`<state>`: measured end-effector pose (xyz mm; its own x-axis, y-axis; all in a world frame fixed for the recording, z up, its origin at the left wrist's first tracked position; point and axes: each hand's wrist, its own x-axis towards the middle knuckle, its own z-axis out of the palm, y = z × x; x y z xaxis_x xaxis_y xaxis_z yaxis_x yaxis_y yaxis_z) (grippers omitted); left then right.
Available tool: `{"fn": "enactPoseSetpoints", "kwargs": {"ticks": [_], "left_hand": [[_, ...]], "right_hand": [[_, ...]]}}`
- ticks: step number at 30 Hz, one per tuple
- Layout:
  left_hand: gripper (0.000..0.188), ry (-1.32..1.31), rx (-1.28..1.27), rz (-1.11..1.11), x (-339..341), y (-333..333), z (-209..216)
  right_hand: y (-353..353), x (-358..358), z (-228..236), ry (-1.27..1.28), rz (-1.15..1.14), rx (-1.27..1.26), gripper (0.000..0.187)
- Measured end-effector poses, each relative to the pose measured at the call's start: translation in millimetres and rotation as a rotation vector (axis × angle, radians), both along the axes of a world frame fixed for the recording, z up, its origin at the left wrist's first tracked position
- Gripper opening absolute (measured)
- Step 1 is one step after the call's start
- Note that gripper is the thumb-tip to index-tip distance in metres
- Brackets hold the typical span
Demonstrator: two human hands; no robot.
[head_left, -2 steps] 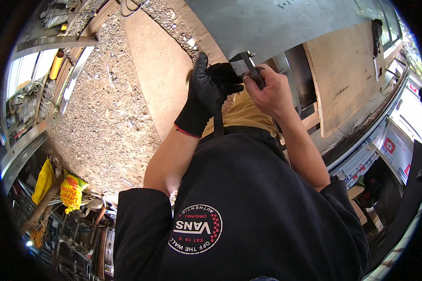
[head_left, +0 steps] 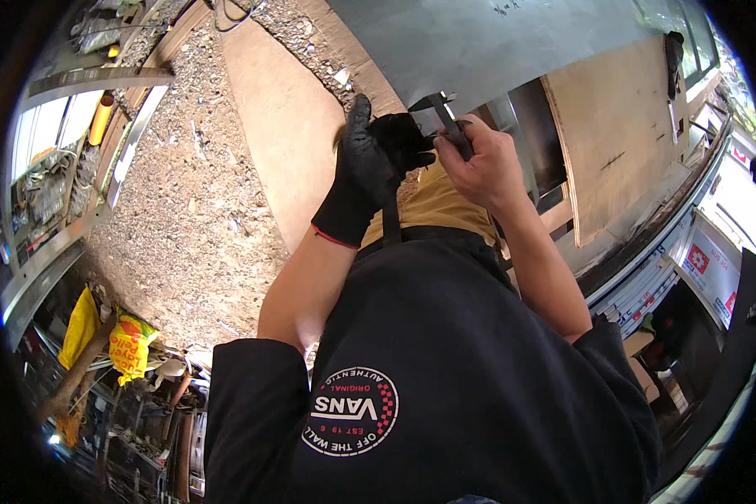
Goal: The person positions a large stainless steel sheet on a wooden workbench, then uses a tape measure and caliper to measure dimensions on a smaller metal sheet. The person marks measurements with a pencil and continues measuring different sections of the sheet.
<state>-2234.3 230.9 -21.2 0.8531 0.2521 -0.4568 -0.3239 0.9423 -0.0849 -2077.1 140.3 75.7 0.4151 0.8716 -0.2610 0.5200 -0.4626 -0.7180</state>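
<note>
My left hand (head_left: 371, 155), in a black work glove with a red-edged cuff, is raised in front of my waist with its thumb up. Its fingers are curled around a small flat grey piece (head_left: 427, 120), of which only part shows. My bare right hand (head_left: 490, 165) grips a dark caliper (head_left: 448, 118) between thumb and fingers. The caliper's jaws point up and away, close beside the flat piece. Whether they touch it, I cannot tell.
A large grey sheet (head_left: 479, 42) lies beyond my hands, with a plywood panel (head_left: 617, 139) to the right. Gravelly ground (head_left: 185, 210) and a tan board (head_left: 277, 126) stretch left. Yellow bags (head_left: 130, 346) and clutter fill the lower left.
The caliper has tipped very slightly to the left at its jaw end. Both hands keep nearly the same place and grip.
</note>
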Motion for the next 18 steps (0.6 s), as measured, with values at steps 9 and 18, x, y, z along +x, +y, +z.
{"fn": "enactPoseSetpoints", "kwargs": {"ticks": [9,18], "left_hand": [[0.066,-0.005,0.071,-0.032,1,9,-6],[0.023,0.386,0.675,-0.129,6,-5,17]], "right_hand": [[5,26,-3,-0.047,-0.106,0.018,0.018],[1,86,-6,-0.114,-0.132,0.056,0.018]]}}
